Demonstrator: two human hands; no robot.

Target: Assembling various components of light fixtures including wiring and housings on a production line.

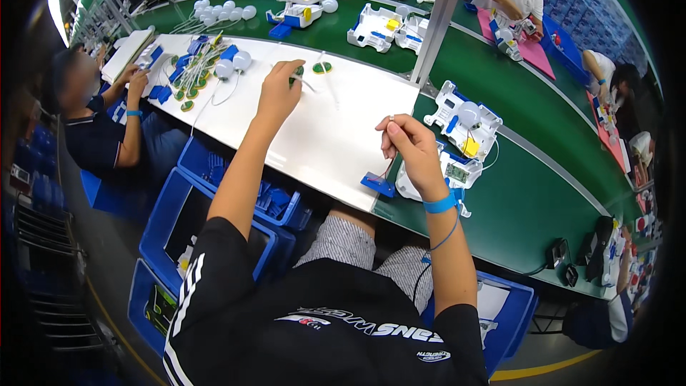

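My left hand [280,91] is over the white work surface, fingers bent round a small green round circuit board [297,70] with a white wire trailing from it; the fingers partly cover the board. Another green round board [322,68] with a white wire lies just right of it. My right hand [413,144], wearing a blue wrist strap, pinches a small white connector [391,119]. Thin red wires run down from there to a blue rectangular part [377,184] at the surface's edge. Close beside that hand is an opened white plastic housing [464,118] with wires and a yellow piece inside.
Several green boards with wires [193,75] and white bulbs [232,64] lie to the left. More white housings [375,27] sit on the green conveyor [457,57] beyond a metal post [437,21]. Blue bins [153,221] stand below the bench. Co-workers sit left and across.
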